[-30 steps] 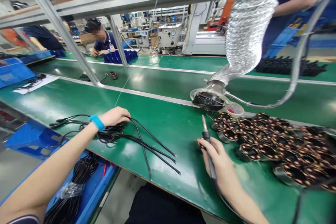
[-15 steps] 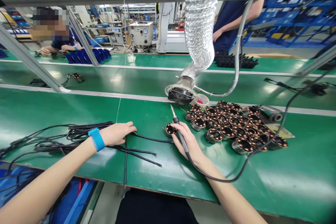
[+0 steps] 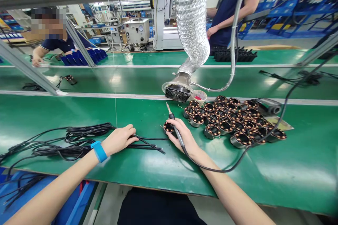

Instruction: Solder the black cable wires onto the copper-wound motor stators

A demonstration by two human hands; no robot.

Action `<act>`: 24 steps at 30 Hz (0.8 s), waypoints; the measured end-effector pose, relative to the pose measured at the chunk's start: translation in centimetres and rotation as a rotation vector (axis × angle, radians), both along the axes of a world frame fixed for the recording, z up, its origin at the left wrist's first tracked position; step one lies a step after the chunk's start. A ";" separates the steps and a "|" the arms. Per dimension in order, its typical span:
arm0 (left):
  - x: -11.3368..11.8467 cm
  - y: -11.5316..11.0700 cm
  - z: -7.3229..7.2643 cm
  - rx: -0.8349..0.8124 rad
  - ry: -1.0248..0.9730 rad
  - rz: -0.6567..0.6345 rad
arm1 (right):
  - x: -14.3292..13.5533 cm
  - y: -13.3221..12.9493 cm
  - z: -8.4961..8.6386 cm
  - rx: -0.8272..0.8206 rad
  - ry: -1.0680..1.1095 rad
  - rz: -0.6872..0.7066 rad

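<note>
My left hand (image 3: 121, 139), with a blue band at the wrist, is closed on black cables (image 3: 148, 145) whose stripped ends point right. Looped cable bundles (image 3: 87, 130) lie to its left on the green bench. In my right hand (image 3: 185, 137) is a soldering iron (image 3: 179, 134), its tip pointing up and away, its cord running right. Beside the right fingers sits one round copper-wound stator (image 3: 169, 127); whether the fingers touch it is hard to tell. Many similar stators (image 3: 212, 130) stand grouped to the right.
A fan (image 3: 177, 92) on a silver duct (image 3: 192, 24) hangs behind the hands, next to a small round dish (image 3: 200, 96). A metal holder (image 3: 269, 106) stands behind the stators. Two people are across the bench. Below left is a blue bin (image 3: 52, 197) with cables.
The cable that hung over the bench edge is no longer there, and the loose cable ends now lie closer together by my left hand. The view has shifted slightly. A person's hand at far left moved.
</note>
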State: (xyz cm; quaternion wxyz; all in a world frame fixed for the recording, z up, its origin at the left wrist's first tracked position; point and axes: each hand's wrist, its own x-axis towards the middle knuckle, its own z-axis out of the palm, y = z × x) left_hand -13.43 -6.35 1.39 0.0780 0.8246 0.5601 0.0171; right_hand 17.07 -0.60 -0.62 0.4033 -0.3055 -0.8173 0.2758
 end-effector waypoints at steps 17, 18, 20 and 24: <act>8.3 7.8 1.8 -0.569 -0.847 0.041 | -0.3 1.4 0.2 0.028 -0.078 -0.004; 8.5 7.8 1.6 -0.624 -0.928 0.078 | -0.4 1.5 0.2 0.026 -0.072 -0.004; 9.1 7.8 1.1 -0.667 -1.060 0.154 | -0.6 1.5 -0.2 0.026 -0.042 -0.031; 9.3 7.8 -0.1 -0.628 -1.189 0.289 | -0.8 1.5 -1.0 0.017 0.007 -0.090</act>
